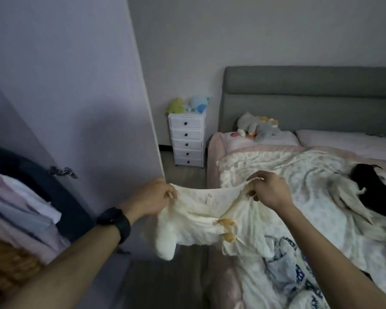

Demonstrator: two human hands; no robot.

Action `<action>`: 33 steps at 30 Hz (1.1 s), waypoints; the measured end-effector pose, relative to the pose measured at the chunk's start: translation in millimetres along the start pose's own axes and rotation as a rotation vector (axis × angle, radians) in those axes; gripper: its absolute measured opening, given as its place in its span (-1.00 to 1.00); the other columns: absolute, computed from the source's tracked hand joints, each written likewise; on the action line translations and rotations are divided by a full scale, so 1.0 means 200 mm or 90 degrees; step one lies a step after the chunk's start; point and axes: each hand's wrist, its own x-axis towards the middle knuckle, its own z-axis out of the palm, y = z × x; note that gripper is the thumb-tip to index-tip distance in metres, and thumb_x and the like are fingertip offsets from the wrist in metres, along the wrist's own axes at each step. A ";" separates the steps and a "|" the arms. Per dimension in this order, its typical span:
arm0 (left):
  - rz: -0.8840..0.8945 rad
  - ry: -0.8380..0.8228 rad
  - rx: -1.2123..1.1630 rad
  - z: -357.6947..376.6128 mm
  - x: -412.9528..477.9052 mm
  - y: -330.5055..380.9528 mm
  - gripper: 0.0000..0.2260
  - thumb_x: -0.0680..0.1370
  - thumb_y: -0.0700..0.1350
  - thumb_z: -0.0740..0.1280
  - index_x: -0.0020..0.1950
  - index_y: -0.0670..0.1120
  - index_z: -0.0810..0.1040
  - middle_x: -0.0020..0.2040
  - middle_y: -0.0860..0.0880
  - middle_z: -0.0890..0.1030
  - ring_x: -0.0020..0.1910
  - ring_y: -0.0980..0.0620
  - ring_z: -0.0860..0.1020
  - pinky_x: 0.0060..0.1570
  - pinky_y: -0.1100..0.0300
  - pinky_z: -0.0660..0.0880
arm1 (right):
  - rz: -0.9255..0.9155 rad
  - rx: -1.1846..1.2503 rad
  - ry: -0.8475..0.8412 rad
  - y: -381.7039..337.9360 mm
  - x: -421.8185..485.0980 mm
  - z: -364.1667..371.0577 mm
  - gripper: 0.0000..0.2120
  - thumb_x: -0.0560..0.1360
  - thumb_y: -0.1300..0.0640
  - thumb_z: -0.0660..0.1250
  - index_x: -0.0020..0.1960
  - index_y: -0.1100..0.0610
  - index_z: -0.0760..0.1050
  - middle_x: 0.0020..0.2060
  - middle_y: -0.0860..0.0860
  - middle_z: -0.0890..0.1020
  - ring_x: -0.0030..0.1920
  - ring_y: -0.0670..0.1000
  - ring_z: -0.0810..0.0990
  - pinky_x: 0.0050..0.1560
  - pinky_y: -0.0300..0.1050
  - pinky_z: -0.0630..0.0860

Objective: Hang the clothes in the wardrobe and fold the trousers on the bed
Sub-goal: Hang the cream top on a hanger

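Beside the bed (299, 175), left hand (153, 197) and right hand (270, 190) pinched the cream top (201, 221) taut, which was best kept level for hanging.

The cream garment (201, 210), with small orange trims, hangs stretched wide by its top edge, above the side edge of the bed (212, 152).

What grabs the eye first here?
The cream garment stretched at centre between the left hand and right hand, each pinching its top edge. On the right, the bed is strewn with rumpled clothes, a black garment at its far edge. The open wardrobe door fills the left.
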 end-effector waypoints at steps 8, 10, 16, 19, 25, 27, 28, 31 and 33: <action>0.079 0.122 0.198 0.21 -0.62 -0.53 -0.68 0.21 -0.21 0.65 -0.18 0.07 0.65 -0.11 0.04 0.54 -0.21 -0.02 0.53 -0.31 0.16 0.42 | 0.010 -0.149 -0.157 -0.11 -0.12 0.53 -0.79 0.49 0.07 0.21 -0.07 0.08 0.62 -0.23 0.01 0.72 -0.12 0.11 0.67 -0.01 0.01 0.63; -0.015 0.205 0.146 0.18 -0.72 -0.63 -0.65 0.20 -0.32 0.60 -0.15 0.04 0.68 -0.12 0.03 0.52 -0.20 -0.05 0.50 -0.30 0.13 0.42 | 0.005 -0.154 -0.178 -0.15 -0.17 0.65 -0.75 0.41 0.03 0.21 -0.11 0.07 0.63 -0.24 0.02 0.71 -0.13 0.12 0.65 -0.03 0.03 0.63; -0.142 0.216 0.218 0.26 -0.99 -0.75 -0.82 0.44 -0.06 0.34 0.00 0.00 0.64 -0.11 -0.01 0.51 -0.20 -0.11 0.54 -0.26 0.01 0.48 | -0.057 -0.061 -0.148 -0.28 -0.25 0.96 -0.84 0.52 0.08 0.23 -0.21 0.06 0.51 -0.29 0.02 0.69 -0.12 0.19 0.65 -0.16 -0.05 0.50; -0.211 0.129 0.248 0.32 -1.10 -0.87 -0.71 0.31 0.01 0.53 0.00 0.04 0.64 -0.14 0.03 0.52 -0.17 -0.07 0.55 -0.23 0.06 0.47 | -0.051 -0.233 -0.315 -0.39 -0.29 1.07 -0.82 0.43 0.03 0.23 -0.21 0.02 0.59 -0.33 -0.08 0.70 -0.09 0.07 0.67 -0.02 -0.06 0.60; -0.317 0.084 0.290 0.18 -1.26 -0.95 -0.76 0.37 -0.14 0.35 0.00 -0.01 0.69 0.01 -0.01 0.63 0.04 -0.08 0.55 -0.09 0.05 0.47 | -0.078 -0.002 -0.344 -0.63 -0.35 1.28 -0.74 0.50 0.15 0.23 0.12 0.02 0.61 -0.28 -0.13 0.73 -0.28 -0.05 0.71 -0.18 -0.16 0.60; -0.372 0.070 0.208 0.15 -1.34 -0.98 -0.70 0.47 0.00 0.29 0.14 0.04 0.68 0.14 0.00 0.62 0.17 -0.06 0.53 0.07 0.05 0.45 | -0.089 0.014 -0.371 -0.65 -0.35 1.33 -0.78 0.51 0.11 0.29 0.12 0.04 0.61 -0.24 -0.09 0.74 -0.32 -0.07 0.71 -0.17 -0.11 0.64; -0.377 0.078 0.136 0.13 -1.36 -0.98 -0.61 0.52 0.08 0.15 0.21 0.05 0.65 0.17 -0.01 0.60 0.21 -0.06 0.52 0.12 0.06 0.43 | -0.125 -0.025 -0.376 -0.65 -0.34 1.34 -0.82 0.52 0.05 0.31 0.08 0.01 0.60 -0.24 -0.07 0.73 -0.30 -0.07 0.71 -0.10 -0.09 0.64; -0.341 0.181 0.027 0.05 -1.41 -0.98 -0.42 0.54 0.17 -0.10 0.25 0.07 0.63 0.12 0.00 0.62 0.16 -0.03 0.53 0.11 0.12 0.42 | -0.279 -0.170 -0.340 -0.70 -0.36 1.36 -0.85 0.56 -0.11 0.30 -0.10 -0.09 0.56 -0.26 -0.06 0.69 -0.18 0.03 0.67 -0.07 -0.05 0.60; -0.297 0.229 0.071 -0.01 -1.43 -0.99 -0.50 0.58 0.18 -0.03 0.19 0.08 0.66 0.06 0.04 0.63 0.09 0.00 0.54 0.05 0.17 0.40 | -0.372 -0.171 -0.308 -0.76 -0.40 1.42 -0.76 0.60 -0.15 0.27 -0.12 -0.04 0.58 -0.21 -0.05 0.63 -0.16 0.07 0.62 -0.11 -0.01 0.57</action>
